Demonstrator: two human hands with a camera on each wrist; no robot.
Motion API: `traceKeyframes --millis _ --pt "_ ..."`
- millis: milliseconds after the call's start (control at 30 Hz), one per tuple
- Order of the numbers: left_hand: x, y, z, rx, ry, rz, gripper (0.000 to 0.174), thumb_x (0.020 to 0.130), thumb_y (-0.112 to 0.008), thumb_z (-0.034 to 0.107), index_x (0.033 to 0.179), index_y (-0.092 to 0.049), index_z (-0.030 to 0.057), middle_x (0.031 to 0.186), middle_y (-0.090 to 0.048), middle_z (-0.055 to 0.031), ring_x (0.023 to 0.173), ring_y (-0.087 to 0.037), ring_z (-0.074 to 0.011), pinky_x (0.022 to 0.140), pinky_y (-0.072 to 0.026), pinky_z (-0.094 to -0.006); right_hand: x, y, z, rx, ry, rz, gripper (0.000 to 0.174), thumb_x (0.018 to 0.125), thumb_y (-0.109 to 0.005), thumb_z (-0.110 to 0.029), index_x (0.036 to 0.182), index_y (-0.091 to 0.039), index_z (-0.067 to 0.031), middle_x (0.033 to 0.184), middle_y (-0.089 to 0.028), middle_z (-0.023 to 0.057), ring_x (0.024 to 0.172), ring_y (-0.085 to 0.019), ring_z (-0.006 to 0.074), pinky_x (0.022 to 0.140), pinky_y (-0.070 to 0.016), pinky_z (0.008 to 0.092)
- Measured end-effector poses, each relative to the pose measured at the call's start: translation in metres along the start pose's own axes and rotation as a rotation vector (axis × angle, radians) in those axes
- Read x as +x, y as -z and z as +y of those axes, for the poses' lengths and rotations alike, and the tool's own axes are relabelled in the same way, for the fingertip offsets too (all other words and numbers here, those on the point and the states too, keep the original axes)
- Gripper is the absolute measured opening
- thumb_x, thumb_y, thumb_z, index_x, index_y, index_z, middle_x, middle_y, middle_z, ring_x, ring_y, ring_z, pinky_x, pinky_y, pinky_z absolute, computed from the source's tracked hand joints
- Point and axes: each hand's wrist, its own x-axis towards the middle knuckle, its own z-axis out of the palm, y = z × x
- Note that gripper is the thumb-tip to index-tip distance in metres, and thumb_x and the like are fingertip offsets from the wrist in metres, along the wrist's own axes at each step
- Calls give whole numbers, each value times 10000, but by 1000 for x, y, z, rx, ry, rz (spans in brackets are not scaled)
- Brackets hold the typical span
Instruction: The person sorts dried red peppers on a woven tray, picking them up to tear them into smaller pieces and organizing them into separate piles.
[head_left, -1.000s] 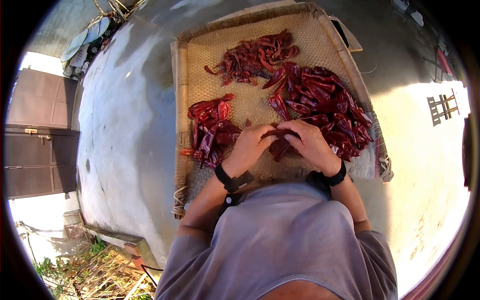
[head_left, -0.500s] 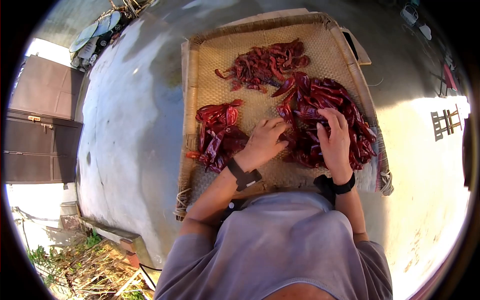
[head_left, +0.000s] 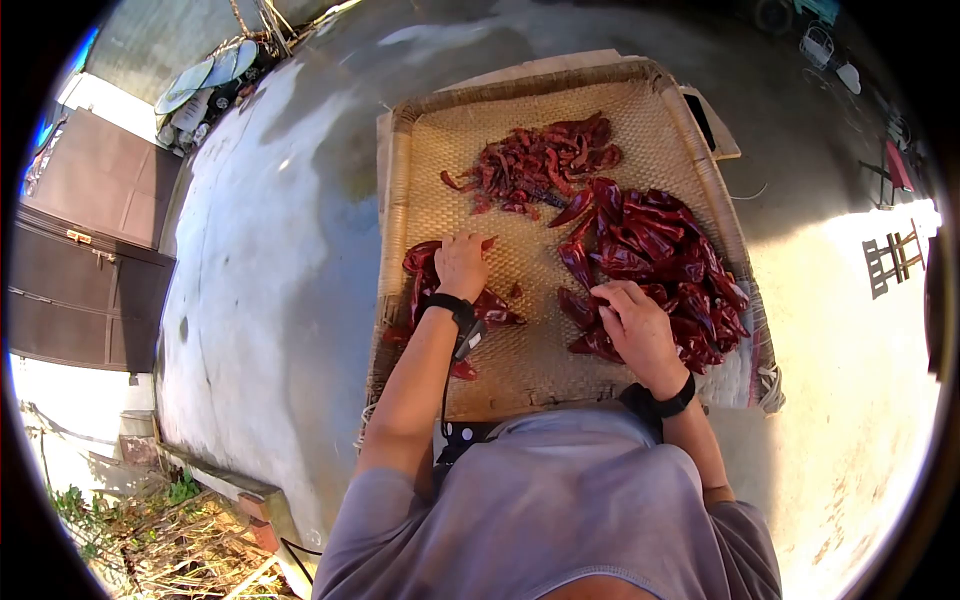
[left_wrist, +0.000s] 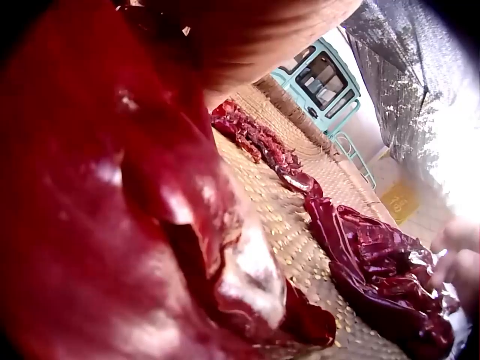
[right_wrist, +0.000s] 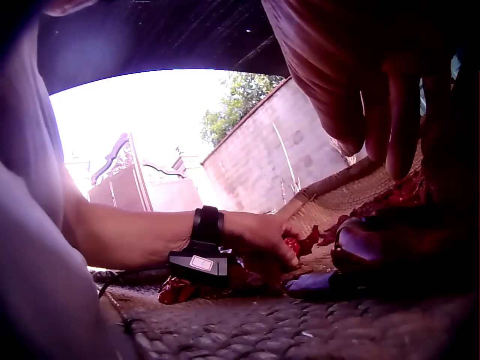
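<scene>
My left hand (head_left: 461,266) rests on the smaller pile of dried red peppers (head_left: 500,309) at the tray's left side, fingers loosely extended and its underside hidden from above. A large glossy pepper (left_wrist: 150,202) fills the near part of the left wrist view. Over the near-left part of the bigger pepper pile (head_left: 660,250), my right hand (head_left: 640,335) hovers or lightly touches, its fingers loosely bent. In the right wrist view its fingers (right_wrist: 375,112) hang down with no pepper visible between them. Which peppers the left fingertips touch cannot be told.
Darker, shrivelled peppers (head_left: 545,165) form a third pile at the back of the woven tray (head_left: 398,190). Concrete ground (head_left: 270,220) surrounds the tray. A brown gate (head_left: 90,270) stands at the left, and a stool-like shape (head_left: 893,258) shows at the right.
Both hands held a pepper together at the near middle; they have parted. My left hand has moved left onto the smaller pile, while my right went right over the bigger one, then slightly back.
</scene>
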Motion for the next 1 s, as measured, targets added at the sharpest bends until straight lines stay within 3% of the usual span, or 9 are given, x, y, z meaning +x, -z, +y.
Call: traceKeyframes --millis 200,300,400,500,600,733,867,967,1000 --pt "-34 29 25 -201 -302 186 324 896 -636 40 1220 -618 33 1156 -589 -162 1057 -592 -359 889 -518 -434 2 1 -5 62 -26 -5 312 886 -641 -1 1191 -640 -66 1163 -626 126 987 -655 321 849 -546 390" --pt "-63 47 53 -445 -531 -6 382 839 -637 29 1219 -602 4 1113 -597 -183 1041 -600 -371 861 -508 -440 8 -3 -20 213 -133 29 250 891 -650 -14 1137 -639 -53 1171 -623 132 935 -664 331 812 -554 393" --pt "-84 39 79 -550 -580 -256 449 819 -676 102 1237 -552 -5 1165 -602 -214 1088 -594 -412 919 -495 -468 9 -13 -11 150 106 130 247 889 -657 -10 1130 -630 -60 1149 -627 133 904 -664 344 789 -555 397" --pt "-95 22 84 -821 -494 -154 412 818 -678 82 1215 -595 8 1040 -627 -192 974 -637 -326 849 -510 -406 4 -11 -1 157 30 25 242 893 -659 -18 1126 -619 -73 1129 -629 128 896 -661 350 770 -550 407" --pt "-95 20 73 -715 -404 -8 366 851 -691 91 1199 -605 17 1003 -655 -167 950 -658 -267 835 -516 -366 3 -9 2 125 -35 106 245 891 -657 -18 1124 -613 -82 1108 -632 124 918 -656 352 761 -546 400" --pt "-86 30 68 -860 -314 -40 262 930 -672 106 1175 -623 27 914 -657 -104 834 -651 -198 750 -518 -317 7 -7 -3 77 -137 288 269 890 -645 5 1143 -610 -79 1187 -605 110 906 -662 317 744 -551 373" --pt "-79 29 78 -978 -187 -53 254 992 -614 130 1227 -606 33 976 -644 -87 860 -646 -157 756 -526 -315 6 -7 2 99 -95 310 308 899 -629 31 1187 -608 -76 1221 -590 112 891 -666 281 738 -562 362" --pt "-77 19 90 -1299 -166 -85 306 1002 -614 164 1284 -588 48 1069 -648 -110 905 -645 -204 788 -529 -342 5 -6 -1 108 -78 340 311 901 -628 32 1192 -613 -77 1225 -589 113 877 -662 271 738 -561 352" --pt "-77 9 93 -1159 -211 -25 324 992 -618 154 1296 -582 47 1105 -646 -124 952 -638 -229 818 -526 -363 6 -6 -2 119 -81 350 310 903 -626 33 1192 -615 -77 1227 -588 111 871 -658 267 736 -559 348"
